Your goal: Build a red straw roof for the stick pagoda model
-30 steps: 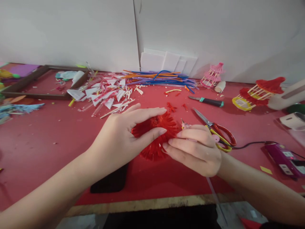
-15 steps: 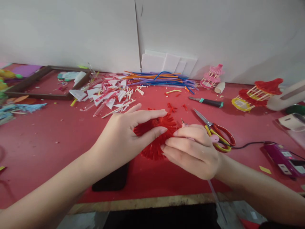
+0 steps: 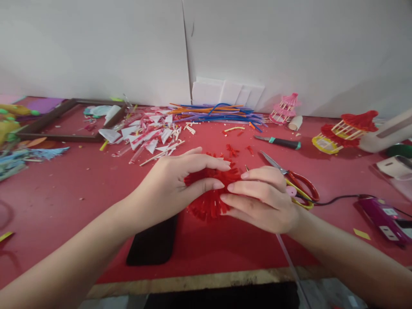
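A round, fringed red craft piece (image 3: 209, 205) lies between both hands near the front middle of the red table. My left hand (image 3: 174, 182) curves over its left side, thumb and fingers gripping it. On its right side, the fingertips of my right hand (image 3: 267, 197) press against the red fringe. That hand also holds a thin pink tool, possibly a glue gun; its pointed tip (image 3: 246, 168) shows above the fingers and a pink round end (image 3: 291, 191) behind them. The palm hides most of the tool.
Scissors (image 3: 289, 174) and a craft knife (image 3: 277, 141) lie to the right. A black phone (image 3: 152, 242) sits front left. Pipe cleaners (image 3: 219, 112) and wrapped scraps (image 3: 144, 131) lie behind. Red (image 3: 349, 128) and pink (image 3: 286, 108) pagoda models stand at the back right, above a purple power strip (image 3: 384, 219).
My right fingertips have shifted slightly on the red piece, and the tool is more hidden behind them. The view has tilted a little, so the table sits lower.
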Available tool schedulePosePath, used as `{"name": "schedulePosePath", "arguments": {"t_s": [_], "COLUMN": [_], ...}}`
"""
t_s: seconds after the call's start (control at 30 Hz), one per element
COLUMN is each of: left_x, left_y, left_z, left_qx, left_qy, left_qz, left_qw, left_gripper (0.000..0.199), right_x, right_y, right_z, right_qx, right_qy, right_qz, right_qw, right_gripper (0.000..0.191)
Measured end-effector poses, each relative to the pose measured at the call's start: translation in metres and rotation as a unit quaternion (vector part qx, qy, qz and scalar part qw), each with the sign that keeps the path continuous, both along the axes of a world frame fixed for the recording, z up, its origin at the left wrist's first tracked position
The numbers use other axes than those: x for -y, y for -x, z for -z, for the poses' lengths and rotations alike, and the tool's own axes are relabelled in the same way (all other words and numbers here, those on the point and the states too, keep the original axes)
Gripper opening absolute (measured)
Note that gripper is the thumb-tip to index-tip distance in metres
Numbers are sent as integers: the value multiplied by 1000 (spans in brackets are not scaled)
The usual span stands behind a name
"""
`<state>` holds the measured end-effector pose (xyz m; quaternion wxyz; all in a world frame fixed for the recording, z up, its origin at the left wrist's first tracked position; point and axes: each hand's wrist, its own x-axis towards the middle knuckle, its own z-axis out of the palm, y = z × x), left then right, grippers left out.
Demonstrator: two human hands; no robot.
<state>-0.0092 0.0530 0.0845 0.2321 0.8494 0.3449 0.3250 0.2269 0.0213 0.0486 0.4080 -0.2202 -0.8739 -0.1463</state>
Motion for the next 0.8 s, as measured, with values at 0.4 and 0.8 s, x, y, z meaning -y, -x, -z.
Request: {"name": "schedulePosePath", "arguments": {"t_s": [0.4, 0.8], "left_x": [-13, -3], "left_y": [4, 0], "left_z": [-6, -13], "left_qx": [-23, -53], "left_qy": [57, -20], "left_qz": [61, -132], "left_qw": [996, 990], "left_gripper": [29, 30], "right_x": [-1, -8], "right_y": [2, -35], "right_z": [-7, 9], "right_qx": [-23, -118], "right_qy": [31, 81], "right_qz": [18, 100], "right_qw": [999, 985], "right_gripper": [28, 20]}}
